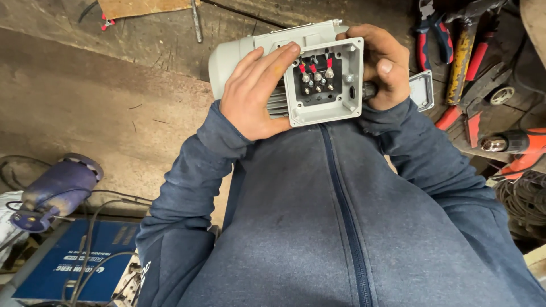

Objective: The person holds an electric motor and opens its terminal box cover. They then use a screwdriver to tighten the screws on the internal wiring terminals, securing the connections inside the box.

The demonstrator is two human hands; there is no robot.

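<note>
A grey electric motor (239,54) is held close against my chest, its square terminal box (324,111) open and facing up. Inside the box are metal studs and nuts (317,79) with red-sleeved wire lugs. My left hand (256,94) grips the motor body on the left, fingers reaching to the edge of the box. My right hand (387,65) wraps the right side of the box, thumb on top. The grey box lid (422,90) lies just right of my right hand.
A wooden bench to the right holds red-handled pliers (432,40), a hammer (462,54), cutters (475,94) and an orange drill (520,145). A purple motor (54,190) and a blue case (74,258) sit on the floor at the left. Coiled cable (523,199) lies at the right.
</note>
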